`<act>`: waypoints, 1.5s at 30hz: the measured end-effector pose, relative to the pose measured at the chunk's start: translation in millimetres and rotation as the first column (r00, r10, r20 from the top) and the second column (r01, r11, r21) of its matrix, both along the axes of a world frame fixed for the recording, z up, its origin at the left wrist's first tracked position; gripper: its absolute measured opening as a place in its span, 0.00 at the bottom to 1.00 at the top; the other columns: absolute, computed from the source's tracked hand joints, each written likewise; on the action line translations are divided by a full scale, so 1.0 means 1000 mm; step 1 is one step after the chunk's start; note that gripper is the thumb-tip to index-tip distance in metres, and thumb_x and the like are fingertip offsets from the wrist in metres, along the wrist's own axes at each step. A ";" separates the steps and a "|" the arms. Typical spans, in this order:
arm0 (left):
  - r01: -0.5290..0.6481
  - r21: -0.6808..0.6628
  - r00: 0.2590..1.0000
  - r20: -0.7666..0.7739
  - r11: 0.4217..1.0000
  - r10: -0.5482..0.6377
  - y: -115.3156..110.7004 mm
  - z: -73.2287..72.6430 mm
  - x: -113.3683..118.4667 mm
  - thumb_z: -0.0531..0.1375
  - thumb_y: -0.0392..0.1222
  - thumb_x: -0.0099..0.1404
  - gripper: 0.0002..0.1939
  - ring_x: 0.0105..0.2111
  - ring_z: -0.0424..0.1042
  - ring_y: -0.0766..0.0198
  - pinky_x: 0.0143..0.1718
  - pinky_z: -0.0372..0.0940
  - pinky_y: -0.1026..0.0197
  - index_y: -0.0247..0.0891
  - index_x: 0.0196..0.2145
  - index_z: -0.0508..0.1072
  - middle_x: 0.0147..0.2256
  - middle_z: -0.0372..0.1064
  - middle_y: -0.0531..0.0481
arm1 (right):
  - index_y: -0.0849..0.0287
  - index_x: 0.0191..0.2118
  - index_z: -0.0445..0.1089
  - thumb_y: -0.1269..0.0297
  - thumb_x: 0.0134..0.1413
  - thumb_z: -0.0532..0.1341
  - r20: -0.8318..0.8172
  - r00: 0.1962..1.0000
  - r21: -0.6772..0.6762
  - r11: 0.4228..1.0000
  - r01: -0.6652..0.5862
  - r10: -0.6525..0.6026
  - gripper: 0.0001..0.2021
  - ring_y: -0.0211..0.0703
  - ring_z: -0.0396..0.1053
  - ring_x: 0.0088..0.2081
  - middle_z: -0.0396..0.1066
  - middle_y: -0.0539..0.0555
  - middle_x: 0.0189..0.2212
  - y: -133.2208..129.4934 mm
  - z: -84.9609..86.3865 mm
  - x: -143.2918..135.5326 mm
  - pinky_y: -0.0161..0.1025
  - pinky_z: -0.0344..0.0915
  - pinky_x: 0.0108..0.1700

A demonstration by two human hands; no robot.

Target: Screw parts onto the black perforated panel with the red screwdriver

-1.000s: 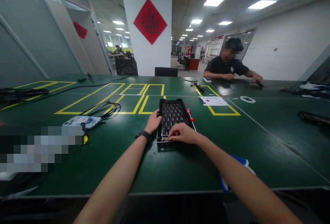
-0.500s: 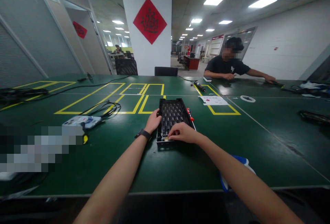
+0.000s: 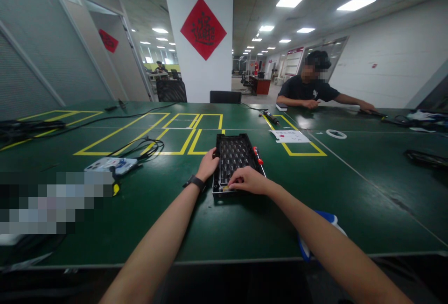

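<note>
A black open bit case point(image 3: 234, 150) lies on the green table in front of me, rows of small metallic bits showing inside it. My left hand point(image 3: 209, 165), with a dark band at the wrist, grips the case's left side. At the near end of the case, my right hand point(image 3: 249, 180) has its fingers closed in a pinch. A small yellowish piece point(image 3: 226, 188) shows by those fingertips; whether they hold it or only touch it is hidden. Along the case's right side rests a red-handled screwdriver point(image 3: 258, 155), partly covered by my right hand.
A phone-like device point(image 3: 112, 166) with black cables point(image 3: 149, 147) lies left. Yellow tape rectangles mark the table. A white sheet point(image 3: 291, 136), a white ring point(image 3: 336, 134) and a dark tool point(image 3: 272, 118) lie right. A blue-and-white object point(image 3: 329, 217) sits under my right forearm. Another person point(image 3: 311, 84) sits opposite.
</note>
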State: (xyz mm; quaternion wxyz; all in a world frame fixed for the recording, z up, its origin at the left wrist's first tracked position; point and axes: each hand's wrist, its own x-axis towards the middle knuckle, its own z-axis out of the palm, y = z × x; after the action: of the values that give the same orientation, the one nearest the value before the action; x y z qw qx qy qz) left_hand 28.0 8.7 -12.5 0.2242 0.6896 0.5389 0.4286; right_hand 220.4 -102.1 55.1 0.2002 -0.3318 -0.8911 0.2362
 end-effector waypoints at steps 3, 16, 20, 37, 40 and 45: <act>0.002 0.009 1.000 0.001 1.000 -0.002 0.001 -0.001 0.000 0.51 0.33 0.53 0.29 0.53 0.60 0.58 0.56 0.53 0.56 0.34 0.54 0.60 0.54 0.60 0.43 | 0.60 0.36 0.74 0.60 0.50 0.60 0.003 1.000 0.005 1.000 -0.008 0.008 0.12 0.34 0.63 0.29 0.71 0.53 0.30 0.000 0.000 0.000 0.32 0.57 0.32; 0.019 -0.013 1.000 0.012 1.000 -0.019 -0.003 0.003 0.000 0.51 0.33 0.52 0.29 0.54 0.58 0.57 0.57 0.51 0.57 0.33 0.54 0.61 0.55 0.59 0.43 | 0.61 0.35 0.74 0.58 0.48 0.61 -0.026 1.000 0.020 1.000 0.005 -0.004 0.12 0.34 0.62 0.28 0.71 0.53 0.30 0.000 -0.002 0.001 0.32 0.57 0.32; 0.022 -0.025 0.999 0.025 0.999 -0.021 -0.003 0.003 0.000 0.52 0.33 0.52 0.30 0.55 0.58 0.58 0.57 0.51 0.57 0.34 0.55 0.60 0.55 0.58 0.44 | 0.60 0.36 0.74 0.58 0.49 0.60 -0.019 1.000 0.028 1.000 -0.013 0.014 0.12 0.34 0.63 0.29 0.71 0.53 0.30 0.000 -0.002 0.001 0.32 0.57 0.33; 0.027 0.003 0.999 0.022 1.000 -0.027 -0.003 0.003 0.001 0.51 0.33 0.53 0.28 0.54 0.58 0.58 0.57 0.51 0.57 0.34 0.53 0.61 0.54 0.60 0.44 | 0.61 0.35 0.74 0.58 0.49 0.60 -0.034 0.999 0.010 1.000 -0.016 0.016 0.12 0.34 0.64 0.30 0.72 0.53 0.31 0.000 -0.002 -0.001 0.31 0.58 0.32; 0.026 0.007 0.999 0.021 1.000 -0.026 -0.002 0.002 0.000 0.51 0.32 0.53 0.28 0.54 0.59 0.58 0.57 0.52 0.57 0.34 0.53 0.61 0.54 0.60 0.45 | 0.61 0.35 0.74 0.59 0.50 0.60 -0.038 0.999 0.012 1.000 -0.015 0.016 0.12 0.35 0.65 0.31 0.72 0.53 0.31 0.002 -0.005 0.000 0.32 0.58 0.33; 0.020 0.011 1.000 0.006 1.000 -0.020 -0.001 0.000 0.000 0.51 0.33 0.53 0.28 0.54 0.58 0.57 0.57 0.52 0.56 0.33 0.53 0.61 0.54 0.60 0.44 | 0.60 0.36 0.74 0.59 0.50 0.59 -0.029 0.999 0.005 1.000 -0.015 0.016 0.12 0.36 0.66 0.31 0.72 0.53 0.32 0.003 -0.007 0.000 0.33 0.59 0.34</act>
State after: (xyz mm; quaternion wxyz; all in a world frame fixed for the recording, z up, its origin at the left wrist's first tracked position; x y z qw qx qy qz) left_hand 27.8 8.0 -12.2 0.2262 0.6948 0.5292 0.4313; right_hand 220.8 -99.2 48.1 0.2121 -0.3210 -0.8911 0.2405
